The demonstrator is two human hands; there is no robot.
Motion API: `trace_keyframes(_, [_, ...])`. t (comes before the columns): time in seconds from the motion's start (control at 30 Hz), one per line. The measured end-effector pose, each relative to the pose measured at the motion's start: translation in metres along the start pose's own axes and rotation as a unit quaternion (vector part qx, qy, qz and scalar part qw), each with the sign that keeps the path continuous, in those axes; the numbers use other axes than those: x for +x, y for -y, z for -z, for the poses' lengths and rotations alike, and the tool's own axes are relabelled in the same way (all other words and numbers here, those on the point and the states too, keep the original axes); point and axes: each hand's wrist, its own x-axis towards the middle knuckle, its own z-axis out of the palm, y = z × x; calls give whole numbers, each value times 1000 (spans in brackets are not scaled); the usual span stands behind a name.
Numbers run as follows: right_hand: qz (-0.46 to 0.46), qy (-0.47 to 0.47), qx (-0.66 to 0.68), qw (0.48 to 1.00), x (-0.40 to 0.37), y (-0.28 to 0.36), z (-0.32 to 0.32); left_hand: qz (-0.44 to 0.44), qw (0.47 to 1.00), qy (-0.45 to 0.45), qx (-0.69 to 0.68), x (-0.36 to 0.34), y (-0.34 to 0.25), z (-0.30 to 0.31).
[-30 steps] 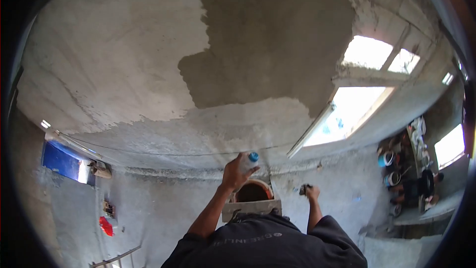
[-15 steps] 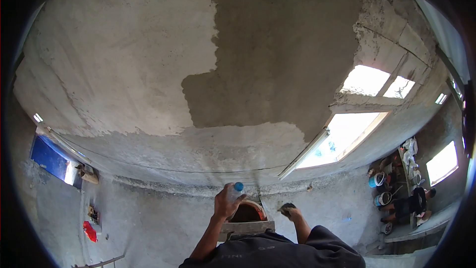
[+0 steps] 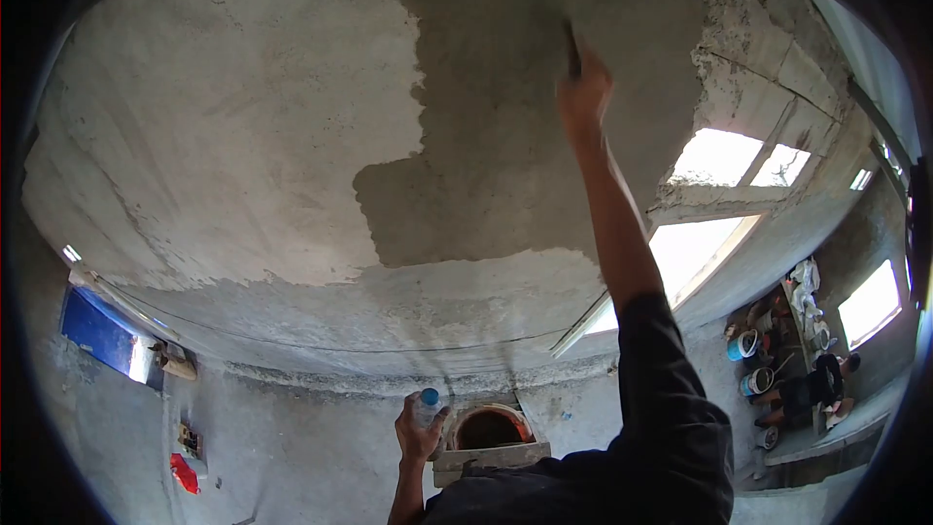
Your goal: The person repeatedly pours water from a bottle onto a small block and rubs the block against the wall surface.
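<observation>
My left hand is wrapped round a clear plastic bottle with a blue cap, held upright low in front of my body. My right arm is stretched up to the wall, and my right hand is closed on a dark, narrow hand tool. Motion smears the tool, so its exact kind does not show. It lies against or just in front of the darker, damp-looking patch of plaster. Lighter, drier plaster borders this patch on the left.
Below me is a round-rimmed tub with reddish-brown insides, behind a plank. A window opening is at right. Farther right, a person is near several buckets. A blue door panel and red item are at left.
My right hand has risen from beside the tub to high on the wall, carrying the dark tool. My left hand with the bottle has shifted slightly left and down.
</observation>
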Motion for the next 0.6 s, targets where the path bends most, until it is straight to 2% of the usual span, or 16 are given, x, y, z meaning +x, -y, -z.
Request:
trace_keyframes(0.07, [109, -64, 33, 991, 44, 8, -23, 19, 1000, -8, 9, -2, 1, 1])
trace_keyframes(0.1, [107, -65, 34, 992, 52, 9, -37, 19, 1000, -8, 11, -4, 4, 0])
trace_keyframes(0.17, [163, 6, -20, 986, 57, 13, -63, 35, 999, -4, -5, -5, 11, -3])
trace_keyframes(0.23, [226, 39, -34, 973, 35, 12, -85, 36, 999, -2, 1, -7, 17, -7])
trace_keyframes(0.27, [226, 39, -35, 973, 20, 13, -90, 37, 999, -3, 8, -9, 19, -9])
trace_keyframes(0.33, [314, 115, 31, 942, -9, 16, -91, 56, 998, 8, 5, -15, 26, -13])
trace_keyframes(0.37, [315, 113, 32, 942, -9, 16, -87, 71, 997, 18, 6, -13, 28, -13])
trace_keyframes(0.5, [110, 28, 13, 993, 38, 20, -51, 54, 998, 9, 17, -9, 13, -8])
trace_keyframes(0.57, [235, -140, 52, 961, 82, 20, -48, 40, 999, -1, 18, -9, 13, -7])
trace_keyframes(0.6, [234, -138, 51, 961, 85, 14, -54, 41, 999, 1, 18, -9, 13, -7])
